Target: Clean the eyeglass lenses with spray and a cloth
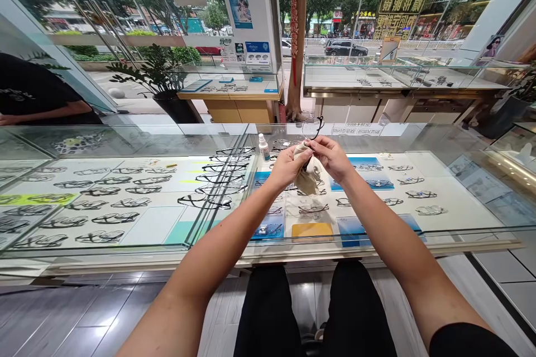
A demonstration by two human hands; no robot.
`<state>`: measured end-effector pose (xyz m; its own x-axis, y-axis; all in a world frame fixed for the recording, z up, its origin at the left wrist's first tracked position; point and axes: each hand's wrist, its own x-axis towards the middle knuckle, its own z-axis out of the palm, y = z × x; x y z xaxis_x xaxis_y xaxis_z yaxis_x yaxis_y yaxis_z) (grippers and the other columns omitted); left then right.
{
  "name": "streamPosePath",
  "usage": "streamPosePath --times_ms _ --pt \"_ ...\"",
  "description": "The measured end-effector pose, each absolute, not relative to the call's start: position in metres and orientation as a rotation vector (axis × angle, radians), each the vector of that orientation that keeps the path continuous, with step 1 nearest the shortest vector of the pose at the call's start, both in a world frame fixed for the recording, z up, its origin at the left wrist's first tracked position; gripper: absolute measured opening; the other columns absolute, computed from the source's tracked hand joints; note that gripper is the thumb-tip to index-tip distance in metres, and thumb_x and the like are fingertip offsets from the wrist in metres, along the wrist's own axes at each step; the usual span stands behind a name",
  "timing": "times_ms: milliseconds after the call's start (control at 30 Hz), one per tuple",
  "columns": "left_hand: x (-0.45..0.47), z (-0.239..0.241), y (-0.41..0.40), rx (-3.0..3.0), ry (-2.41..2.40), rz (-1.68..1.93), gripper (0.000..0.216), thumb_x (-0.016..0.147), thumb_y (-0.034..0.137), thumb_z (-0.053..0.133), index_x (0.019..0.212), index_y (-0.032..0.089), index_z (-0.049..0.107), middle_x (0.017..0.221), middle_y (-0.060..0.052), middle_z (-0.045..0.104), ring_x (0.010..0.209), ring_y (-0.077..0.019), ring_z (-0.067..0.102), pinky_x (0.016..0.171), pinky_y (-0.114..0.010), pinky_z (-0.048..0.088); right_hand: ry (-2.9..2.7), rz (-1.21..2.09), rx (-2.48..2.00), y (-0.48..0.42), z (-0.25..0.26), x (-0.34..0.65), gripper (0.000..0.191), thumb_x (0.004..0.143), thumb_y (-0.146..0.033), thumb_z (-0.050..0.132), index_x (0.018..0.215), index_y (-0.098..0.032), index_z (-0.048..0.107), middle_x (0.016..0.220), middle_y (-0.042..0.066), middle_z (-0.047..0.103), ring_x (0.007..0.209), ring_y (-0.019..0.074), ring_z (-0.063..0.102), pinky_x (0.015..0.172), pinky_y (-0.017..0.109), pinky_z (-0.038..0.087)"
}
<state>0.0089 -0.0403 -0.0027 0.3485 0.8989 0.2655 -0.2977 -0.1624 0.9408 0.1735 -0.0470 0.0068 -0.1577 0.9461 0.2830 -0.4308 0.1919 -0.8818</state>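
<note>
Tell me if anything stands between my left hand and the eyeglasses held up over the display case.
The beige cloth does: bunched in the left hand, it appears to lie between those fingers and the eyeglasses. Nothing else visible intervenes.

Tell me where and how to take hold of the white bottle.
Grip the bottle around its body, just below the narrower cap, probably from above: it stands upright with its top free, while the left hand and cloth are close on its right.
</note>
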Motion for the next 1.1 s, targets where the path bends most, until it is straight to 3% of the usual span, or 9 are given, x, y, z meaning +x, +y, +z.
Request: streamPosePath --times_ms 433,600,767,933,1033,1100 --pt "0.005 0.0 -0.04 1.361 0.619 1.181 0.067 0.076 0.08 0.089 0.084 0.015 0.073 0.072 0.0 0.068 0.065 -0.0121 0.056 0.062 -0.024 0.045 -1.139 1.341 -0.624 -0.046 0.005 0.174 0.049 0.063 -0.057 0.107 0.08 -0.025 0.074 0.097 -0.001 0.08 0.091 0.0163 0.07 0.089 0.03 0.058" --pt "-0.001 -0.002 -0.033 1.333 0.575 0.985 0.074 0.073 0.083 0.09 0.096 0.013 0.08 0.084 -0.006 0.079 0.075 -0.0164 0.068 0.069 -0.025 0.053 -1.088 1.337 -0.654 -0.043 0.006 0.177 0.053 0.062 -0.06 0.106 0.083 -0.025 0.073 0.099 0.001 0.08 0.087 0.0182 0.07 0.084 0.032 0.059" --pt "-0.005 -0.005 -0.024 1.232 0.605 1.012 0.075 0.075 0.081 0.09 0.106 0.014 0.082 0.092 -0.008 0.084 0.087 -0.0219 0.077 0.078 -0.029 0.06 -1.063 1.268 -0.618 -0.038 0.008 0.182 0.05 0.062 -0.061 0.104 0.081 -0.027 0.073 0.111 0.003 0.081 0.103 0.0216 0.07 0.093 0.033 0.059" --pt "-0.012 -0.003 -0.012 1.081 0.685 1.177 0.064 0.087 0.074 0.086 0.108 0.013 0.079 0.093 -0.011 0.085 0.094 -0.026 0.081 0.082 -0.033 0.064 -1.187 1.183 -0.666 -0.04 0.011 0.187 0.041 0.07 -0.06 0.099 0.078 -0.027 0.075 0.129 0.004 0.077 0.117 0.0238 0.066 0.102 0.036 0.054" --pt "-0.015 0.002 -0.011 1.07 0.653 1.217 0.06 0.091 0.071 0.084 0.11 0.014 0.079 0.096 -0.012 0.085 0.102 -0.0273 0.082 0.089 -0.035 0.064 -1.303 1.204 -0.673 -0.043 0.012 0.186 0.04 0.072 -0.06 0.097 0.077 -0.025 0.076 0.127 0.006 0.076 0.128 0.0262 0.063 0.107 0.036 0.05" --pt "-0.015 0.005 -0.013 1.099 0.644 1.205 0.059 0.092 0.071 0.083 0.108 0.014 0.079 0.096 -0.011 0.085 0.106 -0.0282 0.081 0.09 -0.035 0.063 -1.368 1.228 -0.69 -0.045 0.011 0.185 0.041 0.071 -0.061 0.098 0.076 -0.025 0.078 0.117 0.006 0.074 0.119 0.0248 0.064 0.103 0.036 0.05"
